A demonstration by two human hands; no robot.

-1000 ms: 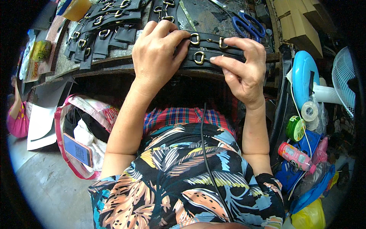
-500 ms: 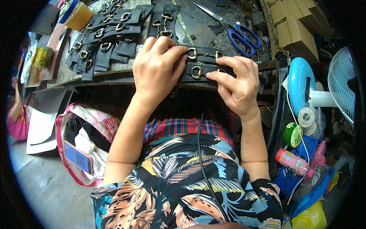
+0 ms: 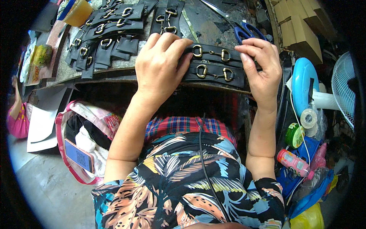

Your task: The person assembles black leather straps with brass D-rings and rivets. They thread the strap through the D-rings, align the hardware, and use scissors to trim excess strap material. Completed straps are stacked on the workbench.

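Both our hands have stayed on the same straps since a second ago, with the right one now spread a little further along them. Our left hand [image 3: 162, 66] lies flat, palm down, pressing the left end of two black straps [image 3: 213, 65] that sit one above the other at the near edge of the workbench [image 3: 114, 74]. Our right hand [image 3: 261, 66] pinches their right end, fingers curled over the top and thumb at the edge. Between our hands each strap shows one pair of brass rings [image 3: 212, 51] joined by a short link, so two pairs in all.

Just beyond the right hand lie scissors [image 3: 244, 30] with blue handles. Beyond the left hand stand two more straps [image 3: 167, 17], upright, each with rings. Further left of that is a heap of smaller black pieces [image 3: 105, 38] with rings, too overlapped to count. A yellow container [image 3: 78, 11] stands at the far left corner.

Below the left forearm an open bag [image 3: 82, 145] holds one phone [image 3: 78, 154].
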